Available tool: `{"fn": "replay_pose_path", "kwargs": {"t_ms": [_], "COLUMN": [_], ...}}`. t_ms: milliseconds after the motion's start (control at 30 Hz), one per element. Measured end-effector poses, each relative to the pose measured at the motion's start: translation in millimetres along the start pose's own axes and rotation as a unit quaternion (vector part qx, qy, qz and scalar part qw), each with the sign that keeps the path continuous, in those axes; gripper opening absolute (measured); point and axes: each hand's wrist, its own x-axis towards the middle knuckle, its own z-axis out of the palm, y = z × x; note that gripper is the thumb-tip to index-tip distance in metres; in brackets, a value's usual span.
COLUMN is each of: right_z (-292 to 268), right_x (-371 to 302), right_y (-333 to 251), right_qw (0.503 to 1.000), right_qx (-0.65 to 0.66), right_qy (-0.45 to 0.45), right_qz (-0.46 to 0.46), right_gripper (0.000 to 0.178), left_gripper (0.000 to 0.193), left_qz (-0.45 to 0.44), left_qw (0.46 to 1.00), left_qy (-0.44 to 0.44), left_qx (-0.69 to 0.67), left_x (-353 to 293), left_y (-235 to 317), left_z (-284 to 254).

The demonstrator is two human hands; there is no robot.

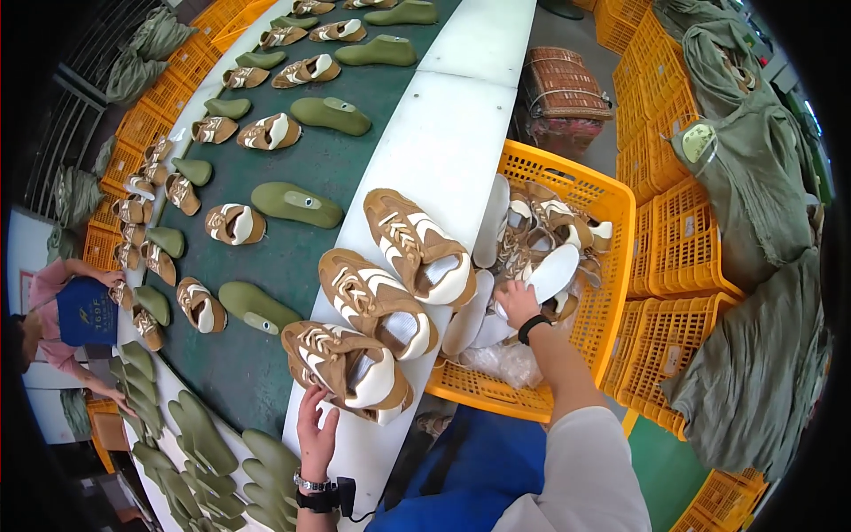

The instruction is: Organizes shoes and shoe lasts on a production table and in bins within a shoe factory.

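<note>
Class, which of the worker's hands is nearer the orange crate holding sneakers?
Right. The right hand is in the orange crate, at a white insole; the left hand is outside it, to its left, beside a sneaker on the white ledge.

We see a long counter (456, 115), green down its middle and white along its edge, running between stacks of yellow-orange crates (687, 239) on both sides, some draped with grey-green cloths (749, 177). At the upper left we make out dark metal bars (55, 133); to the right of the counter we find grey floor (576, 35) beside a brown woven basket (560, 84), and green floor (665, 470) nearer us.
</note>
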Motion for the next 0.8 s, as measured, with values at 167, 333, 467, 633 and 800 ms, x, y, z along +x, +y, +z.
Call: {"fn": "replay_pose_path", "kwargs": {"t_ms": [167, 333, 467, 633, 800], "right_z": [-69, -92, -66, -61, -63], "right_x": [-38, -67, -56, -25, 41], "right_y": [38, 59, 66, 75, 26], "right_qw": [0.883, 0.815, 0.852, 0.912, 0.969], "right_qx": [0.402, 0.455, 0.393, 0.278, 0.205], "right_qy": [0.146, 0.276, 0.227, 0.199, 0.076], "right_qz": [0.195, 0.229, 0.26, 0.227, 0.112], "right_gripper": [0.039, 0.041, 0.056, 0.081, 0.088], "left_gripper": [0.038, 0.033, 0.028, 0.029, 0.033], "left_qz": [0.013, 0.064, 0.088, 0.028, 0.004], "left_qw": [0.998, 0.992, 0.994, 0.991, 0.927], "left_qy": [0.026, 0.025, 0.028, -0.086, -0.347], "left_qx": [-0.061, -0.11, -0.061, -0.096, -0.144], "left_x": [-14, -25, -39, -70, -56], "left_y": [-13, 2, 8, 32, 94], "left_z": [-15, -14, -22, -17, 25]}}
